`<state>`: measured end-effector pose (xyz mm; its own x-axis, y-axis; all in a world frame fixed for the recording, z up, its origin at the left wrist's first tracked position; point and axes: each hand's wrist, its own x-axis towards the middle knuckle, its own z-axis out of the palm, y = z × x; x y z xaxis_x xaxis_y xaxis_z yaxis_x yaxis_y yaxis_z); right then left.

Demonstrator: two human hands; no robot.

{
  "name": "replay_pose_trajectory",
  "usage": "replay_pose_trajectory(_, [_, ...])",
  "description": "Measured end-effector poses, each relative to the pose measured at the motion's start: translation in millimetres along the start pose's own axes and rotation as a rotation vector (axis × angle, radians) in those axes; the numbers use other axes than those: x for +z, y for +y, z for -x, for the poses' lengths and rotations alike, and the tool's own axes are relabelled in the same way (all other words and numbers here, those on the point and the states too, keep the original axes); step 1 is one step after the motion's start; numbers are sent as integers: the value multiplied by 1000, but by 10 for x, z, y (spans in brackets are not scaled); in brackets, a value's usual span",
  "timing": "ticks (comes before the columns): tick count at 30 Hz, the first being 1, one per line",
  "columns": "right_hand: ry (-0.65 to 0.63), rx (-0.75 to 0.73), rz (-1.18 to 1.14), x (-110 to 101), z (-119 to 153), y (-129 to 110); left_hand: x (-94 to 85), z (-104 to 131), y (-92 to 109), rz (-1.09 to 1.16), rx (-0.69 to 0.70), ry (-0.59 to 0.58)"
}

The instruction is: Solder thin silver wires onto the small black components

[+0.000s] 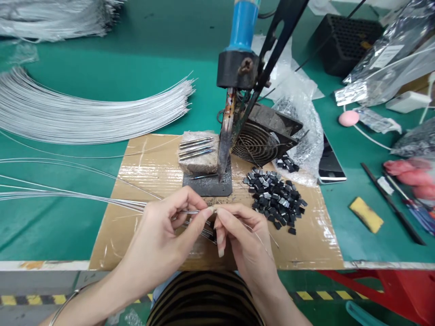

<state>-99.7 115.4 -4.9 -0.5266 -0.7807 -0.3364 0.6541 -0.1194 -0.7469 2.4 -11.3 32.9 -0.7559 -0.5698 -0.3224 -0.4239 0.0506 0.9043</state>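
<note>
My left hand is closed in a pinch around a thin silver wire. Close against it, my right hand pinches the same wire near its end; the fingertips hide the exact meeting point. Fine strands trail out past the right fingers. Under the hands, a dark piece with several metal pins or wire ends is partly covered. White wires run leftward from beside my left hand. Just ahead, a soldering iron with a blue handle points down at a dark metal plate.
Several metal rods lie on a wrapped block. Black connectors are heaped to the right, by a small fan. Cardboard covers the bench. A wire bundle, yellow sponge and phone lie around.
</note>
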Motion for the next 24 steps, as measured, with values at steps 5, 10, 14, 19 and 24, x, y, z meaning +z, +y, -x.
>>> replay_pose_trajectory(5, [-4,31,-81,8,-21,-26,-20,6,15,1,9,-12])
replay_pose_trajectory(10, [-6,72,-126,14,-35,-42,-35,14,23,-5,8,-29])
replay_pose_trajectory(14, [-7,76,-129,17,-41,-35,-26,5,9,3,9,-20])
replay_pose_trajectory(19, [-3,74,-135,24,-47,-23,-3,-17,16,26,13,13])
replay_pose_trajectory(24, [-10,76,-149,25,-48,-20,16,-22,36,19,19,41])
